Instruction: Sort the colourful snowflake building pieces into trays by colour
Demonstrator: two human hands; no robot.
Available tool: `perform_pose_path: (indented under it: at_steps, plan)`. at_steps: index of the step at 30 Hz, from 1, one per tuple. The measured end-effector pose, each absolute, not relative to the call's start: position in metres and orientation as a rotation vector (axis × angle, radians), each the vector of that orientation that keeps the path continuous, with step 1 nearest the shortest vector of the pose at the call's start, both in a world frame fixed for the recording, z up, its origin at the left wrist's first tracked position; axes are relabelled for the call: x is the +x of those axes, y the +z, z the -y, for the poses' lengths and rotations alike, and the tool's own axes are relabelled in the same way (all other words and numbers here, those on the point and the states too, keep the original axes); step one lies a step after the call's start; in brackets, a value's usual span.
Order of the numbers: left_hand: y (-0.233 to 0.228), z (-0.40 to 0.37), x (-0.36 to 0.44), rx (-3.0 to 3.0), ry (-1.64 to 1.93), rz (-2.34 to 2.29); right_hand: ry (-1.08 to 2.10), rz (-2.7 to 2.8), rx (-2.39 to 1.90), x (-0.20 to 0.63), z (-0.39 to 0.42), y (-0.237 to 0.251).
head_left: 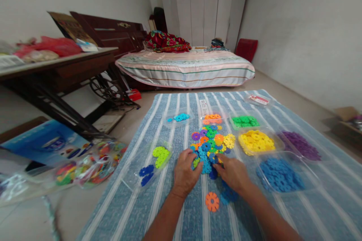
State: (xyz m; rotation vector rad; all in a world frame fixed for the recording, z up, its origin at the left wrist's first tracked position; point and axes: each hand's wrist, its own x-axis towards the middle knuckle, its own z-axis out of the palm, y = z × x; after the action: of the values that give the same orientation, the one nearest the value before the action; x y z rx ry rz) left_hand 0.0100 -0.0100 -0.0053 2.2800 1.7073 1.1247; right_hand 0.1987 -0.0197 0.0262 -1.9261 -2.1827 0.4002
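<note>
A pile of mixed-colour plastic flower discs (pixel 205 147) lies in the middle of the striped cloth. On the pile's left edge, my left hand (pixel 185 171) is closed, with a lime green flower disc (pixel 196 162) between its thumb and fingers. My right hand (pixel 233 173) reaches into the right side of the pile, its thumb and fingertips drawn together beside dark blue discs (pixel 213 173). Whatever those fingertips pinch is hidden. An orange flower disc (pixel 212 201) rests apart, nearer to me. Several blue discs (pixel 228 196) lie partly under my right wrist.
Clear trays surround the pile: yellow discs (pixel 256 142), blue discs (pixel 279 175), purple discs (pixel 301 145), green discs (pixel 245 121), orange discs (pixel 212 118) and light blue discs (pixel 181 117). At left, one tray holds lime discs (pixel 161 156) and dark blue discs (pixel 146 175). A bed (pixel 186 69) stands beyond.
</note>
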Motion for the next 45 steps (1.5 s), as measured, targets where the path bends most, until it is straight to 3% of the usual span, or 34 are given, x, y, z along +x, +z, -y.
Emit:
perform_pose_path:
  at_steps: [10, 16, 25, 35, 45]
  plan:
    - [-0.005, 0.016, 0.014, 2.431, 0.932, -1.578, 0.683, 1.829, -1.587, 0.220, 0.015, -0.010]
    - [-0.002, 0.025, 0.022, 2.524, 0.948, -1.646, 0.598, 1.640, -1.585, 0.223, 0.015, -0.019]
    - [0.006, 0.036, 0.062, 2.498, 0.605, -1.766, 0.631, 1.608, -1.632, 0.224, 0.011, -0.020]
    - [0.012, 0.020, 0.057, 2.472, 0.487, -1.751, 0.666, 1.618, -1.631, 0.224, 0.010, -0.022]
    - [0.000, 0.037, 0.014, 2.624, 0.852, -1.385, 0.630, 1.608, -1.642, 0.224, 0.011, -0.025]
